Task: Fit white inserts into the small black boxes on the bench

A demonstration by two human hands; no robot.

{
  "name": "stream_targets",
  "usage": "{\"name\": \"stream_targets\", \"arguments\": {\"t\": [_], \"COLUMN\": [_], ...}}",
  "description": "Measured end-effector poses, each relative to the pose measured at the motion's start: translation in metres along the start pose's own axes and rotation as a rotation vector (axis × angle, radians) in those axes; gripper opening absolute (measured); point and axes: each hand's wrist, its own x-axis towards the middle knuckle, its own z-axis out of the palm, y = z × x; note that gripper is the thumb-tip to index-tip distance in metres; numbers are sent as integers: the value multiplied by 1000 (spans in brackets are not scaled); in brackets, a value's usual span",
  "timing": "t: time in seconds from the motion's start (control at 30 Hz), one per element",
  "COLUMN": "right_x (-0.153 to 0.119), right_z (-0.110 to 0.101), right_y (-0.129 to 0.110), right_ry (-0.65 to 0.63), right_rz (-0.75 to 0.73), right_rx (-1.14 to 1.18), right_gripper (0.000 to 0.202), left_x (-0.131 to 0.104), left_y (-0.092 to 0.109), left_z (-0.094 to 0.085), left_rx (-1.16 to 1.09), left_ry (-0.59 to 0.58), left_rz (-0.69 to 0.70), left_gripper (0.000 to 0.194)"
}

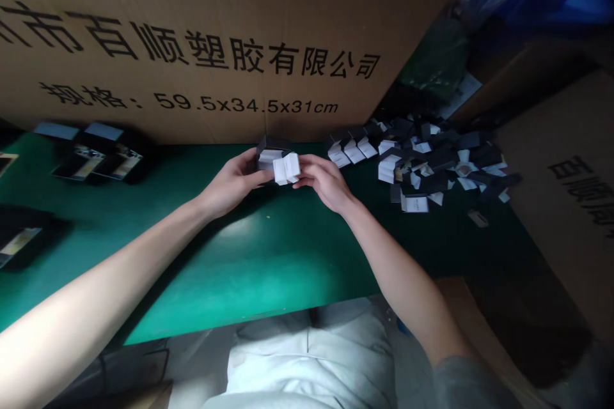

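Over the back half of the green table (230, 275), both my hands are close together. My left hand (228, 186) is closed around a small black box (274, 144) with its opening toward me. Pinched in the fingers of my right hand (327, 183) is a white folded card insert (286, 169). This insert sits in front of the box opening, near my left thumb; whether part of it is inside the box I cannot tell. To the right of my right hand, a short row of black-and-white folded card pieces (354, 151) lies on the table.
A loose heap of similar folded pieces (441, 160) covers the back right. On the left stand several open black boxes (118, 152), with another dark box (22, 236) nearer me. A large printed carton (215, 6) walls off the back; a second carton (561, 204) stands at right.
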Motion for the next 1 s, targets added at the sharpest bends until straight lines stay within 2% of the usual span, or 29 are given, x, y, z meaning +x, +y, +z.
{"name": "stream_targets", "arguments": {"t": [0.33, 0.53, 0.77, 1.0], "right_x": [-3, -1, -4, -10], "right_z": [2, 1, 5, 13], "right_y": [-4, 4, 12, 8], "right_ry": [1, 72, 212, 230], "right_rz": [-3, -71, -283, -281], "right_rx": [-76, -119, -398, -591], "right_gripper": [47, 48, 37, 42], "left_x": [1, 1, 3, 2], "left_y": [-2, -2, -7, -6], "left_z": [-2, -1, -4, -3], "left_rx": [-6, -24, -23, 5], "left_ry": [-2, 27, 20, 10], "left_rz": [11, -7, 6, 17], "left_gripper": [66, 64, 58, 59]}}
